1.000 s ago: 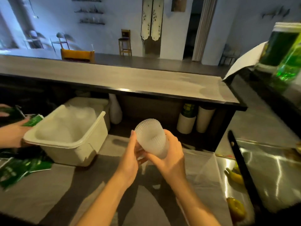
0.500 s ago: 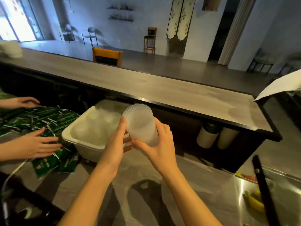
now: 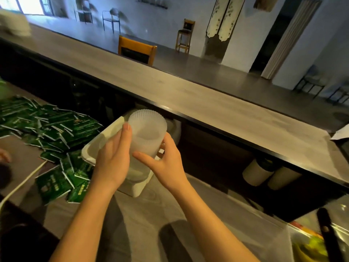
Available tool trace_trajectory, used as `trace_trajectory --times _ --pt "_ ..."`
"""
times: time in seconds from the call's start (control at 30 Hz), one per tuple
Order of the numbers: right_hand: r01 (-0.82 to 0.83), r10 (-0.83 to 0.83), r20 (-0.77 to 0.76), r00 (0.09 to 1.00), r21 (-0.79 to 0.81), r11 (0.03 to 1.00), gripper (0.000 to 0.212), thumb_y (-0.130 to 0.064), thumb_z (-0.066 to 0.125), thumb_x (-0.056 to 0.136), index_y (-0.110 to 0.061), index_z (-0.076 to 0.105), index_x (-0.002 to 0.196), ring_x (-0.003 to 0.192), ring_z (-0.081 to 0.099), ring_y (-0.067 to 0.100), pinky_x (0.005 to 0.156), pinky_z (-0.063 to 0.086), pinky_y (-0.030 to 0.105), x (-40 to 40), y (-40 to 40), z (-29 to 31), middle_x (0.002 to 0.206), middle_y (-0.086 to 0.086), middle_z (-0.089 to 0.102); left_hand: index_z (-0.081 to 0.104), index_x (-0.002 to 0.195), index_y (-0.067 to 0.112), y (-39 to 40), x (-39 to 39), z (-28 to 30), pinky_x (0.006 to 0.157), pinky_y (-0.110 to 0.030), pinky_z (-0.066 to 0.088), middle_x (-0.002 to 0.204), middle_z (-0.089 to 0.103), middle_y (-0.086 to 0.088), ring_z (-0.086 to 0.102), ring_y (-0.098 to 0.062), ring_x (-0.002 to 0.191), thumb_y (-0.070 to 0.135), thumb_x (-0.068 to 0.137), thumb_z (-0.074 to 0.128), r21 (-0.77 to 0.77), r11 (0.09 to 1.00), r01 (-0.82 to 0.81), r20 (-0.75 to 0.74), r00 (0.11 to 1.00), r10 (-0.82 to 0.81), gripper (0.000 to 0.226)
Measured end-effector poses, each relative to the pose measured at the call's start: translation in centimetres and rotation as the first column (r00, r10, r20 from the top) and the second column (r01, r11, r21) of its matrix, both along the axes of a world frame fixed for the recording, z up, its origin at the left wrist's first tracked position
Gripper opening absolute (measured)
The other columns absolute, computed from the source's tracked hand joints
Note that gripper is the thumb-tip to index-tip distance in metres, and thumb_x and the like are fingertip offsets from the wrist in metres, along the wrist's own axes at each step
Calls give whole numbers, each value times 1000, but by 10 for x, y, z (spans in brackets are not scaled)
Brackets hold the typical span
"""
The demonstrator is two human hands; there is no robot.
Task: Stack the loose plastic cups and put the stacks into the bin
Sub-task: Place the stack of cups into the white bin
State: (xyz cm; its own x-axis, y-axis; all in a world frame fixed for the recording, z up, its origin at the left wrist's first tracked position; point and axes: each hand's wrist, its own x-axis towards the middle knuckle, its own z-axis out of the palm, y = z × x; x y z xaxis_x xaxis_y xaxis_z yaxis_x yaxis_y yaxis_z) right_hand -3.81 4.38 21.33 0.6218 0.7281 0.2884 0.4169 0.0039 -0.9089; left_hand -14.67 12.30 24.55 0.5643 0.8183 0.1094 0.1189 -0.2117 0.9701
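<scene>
I hold a stack of frosted translucent plastic cups (image 3: 148, 133) in both hands, its ribbed end tilted up and away from me. My left hand (image 3: 115, 157) presses its left side with flat fingers. My right hand (image 3: 166, 163) wraps the lower right side. The stack hovers directly over the white plastic bin (image 3: 92, 150), which sits on the grey work counter. My hands and the stack hide most of the bin's inside; pale cups show faintly at its bottom (image 3: 136, 173).
A heap of green sachets (image 3: 51, 129) covers the counter left of the bin. Another person's fingers (image 3: 3, 156) show at the left edge. A raised bar top (image 3: 188, 95) runs behind. Two paper rolls (image 3: 268, 173) lie under it at right. Yellow-green items (image 3: 311, 246) lie at lower right.
The view swung left, and the stack in my hands now hangs over the bin instead of to its right. The other person's hands have drawn back to the left edge.
</scene>
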Motion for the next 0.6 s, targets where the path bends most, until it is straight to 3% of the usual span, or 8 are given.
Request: trace_trajectory --times 0.13,0.2,0.33,0.43,0.6 --pt "-34 33 -10 999 -93 995 75 -50 80 74 -29 42 135 118 56 4 95 53 35 4 16 -22 129 -13 55 61 121 41 15 0 -15 98 -46 47 117 65 4 58 -22 115 76 91 21 80 997 -9 -107 994 17 61" --pt "-32 42 46 998 -201 979 78 -59 76 74 -28 39 135 116 56 4 93 54 35 9 19 -32 128 -15 55 59 130 31 21 3 -25 94 -37 42 123 63 2 55 -23 120 65 98 24 78 997 0 -185 983 15 58" --pt "28 56 212 976 -376 926 78 -76 64 72 -32 42 132 115 56 12 93 51 44 18 28 -54 124 -13 55 63 124 28 27 4 -43 84 -32 36 111 64 2 56 -23 115 50 101 33 70 998 -9 -251 968 26 44" --pt "10 81 191 978 -435 901 75 -91 52 67 -38 52 121 112 57 13 91 51 46 26 36 -67 115 -14 61 63 127 23 30 4 -54 82 -32 38 116 67 -3 58 -24 109 48 102 36 103 995 -15 -318 947 47 45" --pt "92 75 352 933 -437 895 82 -85 55 71 -25 46 127 111 55 13 100 43 45 31 34 -65 119 -8 60 66 109 20 33 6 -61 74 -35 41 93 66 -3 56 -19 89 44 103 32 191 982 -3 -401 912 81 42"
